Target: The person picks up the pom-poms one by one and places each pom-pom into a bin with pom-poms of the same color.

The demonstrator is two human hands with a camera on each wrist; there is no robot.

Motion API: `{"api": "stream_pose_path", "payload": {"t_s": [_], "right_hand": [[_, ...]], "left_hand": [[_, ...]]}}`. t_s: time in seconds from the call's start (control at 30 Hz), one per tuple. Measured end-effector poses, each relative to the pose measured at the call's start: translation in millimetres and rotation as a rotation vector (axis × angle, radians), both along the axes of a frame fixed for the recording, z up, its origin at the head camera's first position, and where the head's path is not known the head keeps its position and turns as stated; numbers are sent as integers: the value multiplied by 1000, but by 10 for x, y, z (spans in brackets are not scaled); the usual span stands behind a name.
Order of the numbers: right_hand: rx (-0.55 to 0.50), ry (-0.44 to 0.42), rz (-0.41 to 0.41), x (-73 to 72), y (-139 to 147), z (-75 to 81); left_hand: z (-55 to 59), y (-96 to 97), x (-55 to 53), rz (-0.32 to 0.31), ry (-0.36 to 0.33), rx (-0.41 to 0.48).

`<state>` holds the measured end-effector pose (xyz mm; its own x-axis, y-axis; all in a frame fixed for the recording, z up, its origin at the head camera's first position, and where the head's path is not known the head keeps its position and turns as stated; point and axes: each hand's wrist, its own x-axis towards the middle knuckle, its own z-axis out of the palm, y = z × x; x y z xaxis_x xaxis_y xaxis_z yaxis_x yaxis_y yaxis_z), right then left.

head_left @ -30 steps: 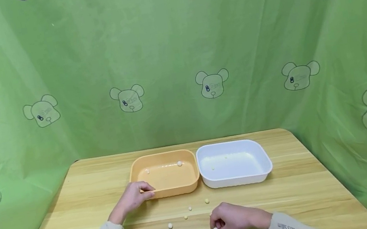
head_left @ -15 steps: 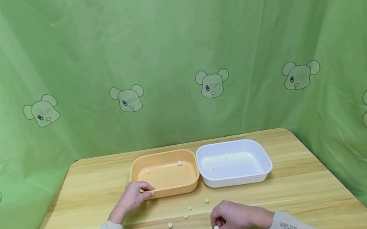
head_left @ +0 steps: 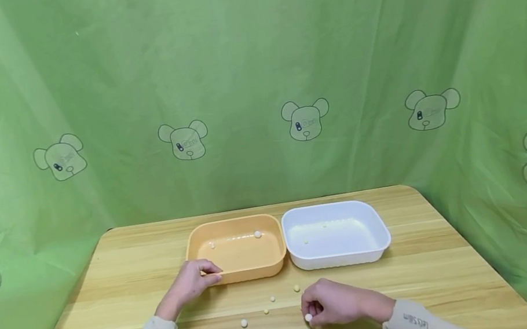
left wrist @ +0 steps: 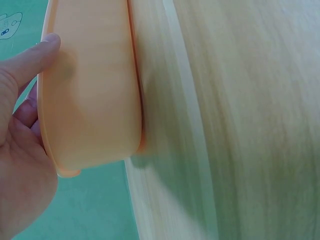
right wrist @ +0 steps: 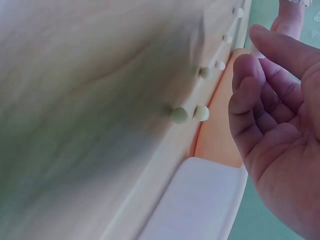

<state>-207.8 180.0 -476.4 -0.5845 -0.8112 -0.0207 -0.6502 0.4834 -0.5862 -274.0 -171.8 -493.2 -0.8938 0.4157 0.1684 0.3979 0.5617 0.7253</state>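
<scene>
My left hand [head_left: 190, 283] grips the front rim of the orange tray [head_left: 253, 274] near its left corner. In the left wrist view the thumb [left wrist: 47, 47] lies on the tray's outer wall, with other fingers behind the rim. My right hand [head_left: 335, 302] pinches a small white ball [head_left: 309, 317] between thumb and fingertips, above the table in front of the white tray [head_left: 344, 260]. Left of that hand lie a larger white ball [head_left: 244, 323], a small yellow ball [head_left: 266, 311], a small white ball [head_left: 272, 299] and another yellow ball [head_left: 296, 288].
The trays stand side by side at the back of the wooden table [head_left: 141, 251]. Two white balls lie in the orange tray and two small yellow ones in the white tray. Near the right hand, the right wrist view shows further balls [right wrist: 179, 115]. A green curtain [head_left: 254, 172] surrounds the table.
My right hand has risen a little off the table, moving slightly away from me with the white ball. The left hand keeps its grip on the orange tray.
</scene>
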Motion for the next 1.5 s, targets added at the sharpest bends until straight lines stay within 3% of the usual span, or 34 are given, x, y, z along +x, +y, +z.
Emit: {"api": "stream_pose_path", "payload": {"t_s": [0.73,1.0,1.13,1.5], "right_hand": [[-46,-95,-121,-142,31,187],[-146,-30,-124,-249,28,256],[-179,-49,-150,-292,7,288],[-179,-9,-213,-431,-62,387]], "left_hand": [[-19,-7,-12,-1,20,-12],[-21,-4,-18,-1,16,-8],[-19,-2,-12,-4,7,-3],[-16,-2,-17,-7,13,0]]}}
